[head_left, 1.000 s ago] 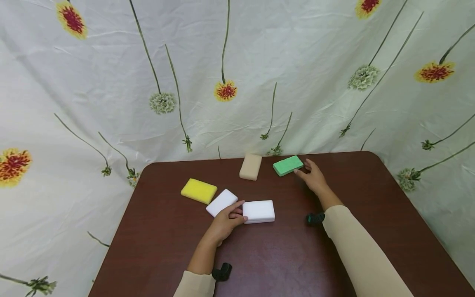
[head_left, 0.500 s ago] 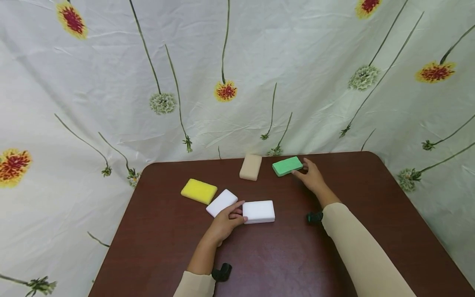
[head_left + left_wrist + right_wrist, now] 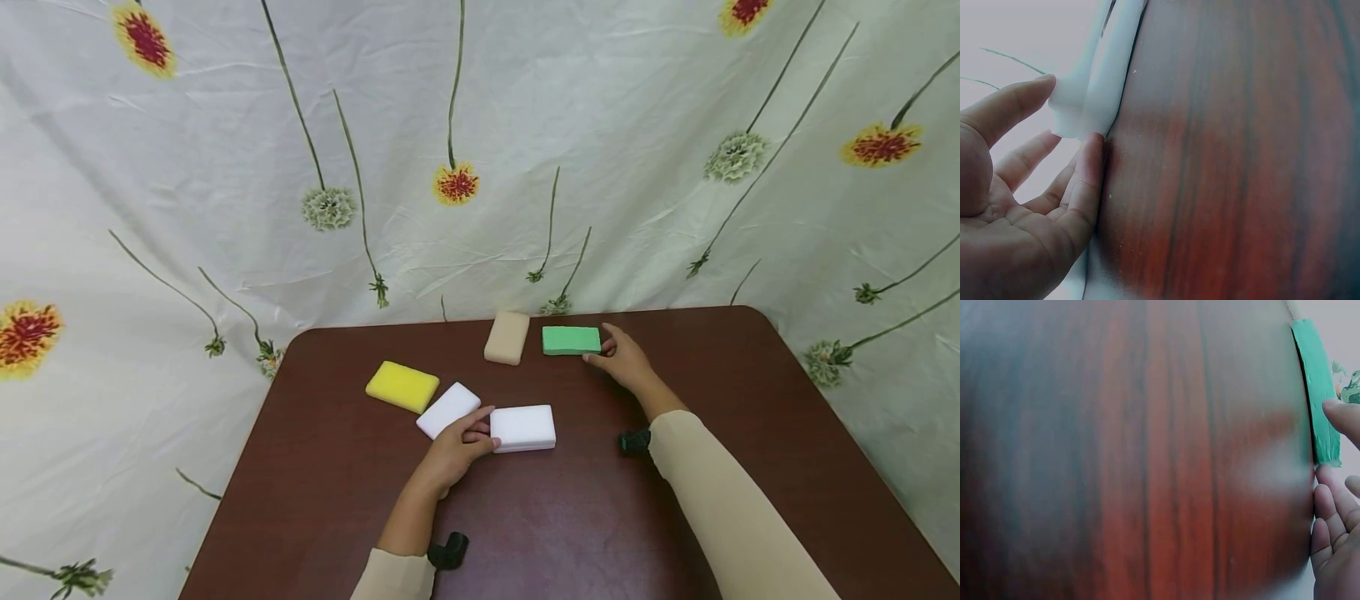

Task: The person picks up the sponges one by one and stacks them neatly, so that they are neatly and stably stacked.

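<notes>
Moved since the first frame: green rectangular foam-looking block (image 3: 572, 340) is turned, long sides now roughly parallel to far edge of dark red-brown wood-grain surface (image 3: 322, 492), and sits closer to beige rounded block (image 3: 507, 337); right hand (image 3: 626, 362) goes with it.
Unmoved: left hand (image 3: 450, 458), the other blocks.
Right fingers: gripping green block at its right end, thumb on near side, index at far corner.
Left fingers: holding left end of white rectangular block (image 3: 522, 428), thumb at near corner, index at far corner; seam runs along block's side.
Green block: far part of surface, right of beige block, apart from it.
Tilted white block (image 3: 447, 408): flat, angled, just beyond left hand.
Yellow foam-looking block (image 3: 402, 386): just beside tilted white block, contact unclear.
Backdrop: white flower-print cloth (image 3: 240, 125) behind surface.
</notes>
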A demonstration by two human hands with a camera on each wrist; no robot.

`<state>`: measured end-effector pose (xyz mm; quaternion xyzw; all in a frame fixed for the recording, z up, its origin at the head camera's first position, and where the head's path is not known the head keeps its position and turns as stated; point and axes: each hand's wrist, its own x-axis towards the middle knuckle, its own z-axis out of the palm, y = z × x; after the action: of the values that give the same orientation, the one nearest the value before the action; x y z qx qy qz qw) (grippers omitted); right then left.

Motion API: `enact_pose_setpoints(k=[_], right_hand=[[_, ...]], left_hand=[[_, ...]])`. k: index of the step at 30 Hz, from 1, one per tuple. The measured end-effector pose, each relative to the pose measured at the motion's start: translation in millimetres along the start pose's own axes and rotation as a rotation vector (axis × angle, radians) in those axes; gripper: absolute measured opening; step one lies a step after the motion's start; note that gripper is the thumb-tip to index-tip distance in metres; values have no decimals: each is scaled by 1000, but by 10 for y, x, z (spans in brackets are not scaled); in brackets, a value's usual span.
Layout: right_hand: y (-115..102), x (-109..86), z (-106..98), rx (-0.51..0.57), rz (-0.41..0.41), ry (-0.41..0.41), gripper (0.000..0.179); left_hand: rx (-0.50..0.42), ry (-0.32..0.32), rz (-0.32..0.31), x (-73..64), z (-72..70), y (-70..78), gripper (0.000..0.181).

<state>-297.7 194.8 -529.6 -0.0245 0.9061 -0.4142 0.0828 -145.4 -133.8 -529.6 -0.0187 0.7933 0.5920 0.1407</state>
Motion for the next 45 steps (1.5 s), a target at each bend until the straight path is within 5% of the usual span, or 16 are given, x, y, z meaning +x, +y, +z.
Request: enact_pose_setpoints(k=[18, 45], right_hand=[[51, -46, 51, -9, -12, 12, 68], [76, -343, -13, 148, -57, 10, 65]], left_hand=[[-2, -32, 11, -39, -19, 17, 61], [18, -39, 22, -17, -25, 13, 66]])
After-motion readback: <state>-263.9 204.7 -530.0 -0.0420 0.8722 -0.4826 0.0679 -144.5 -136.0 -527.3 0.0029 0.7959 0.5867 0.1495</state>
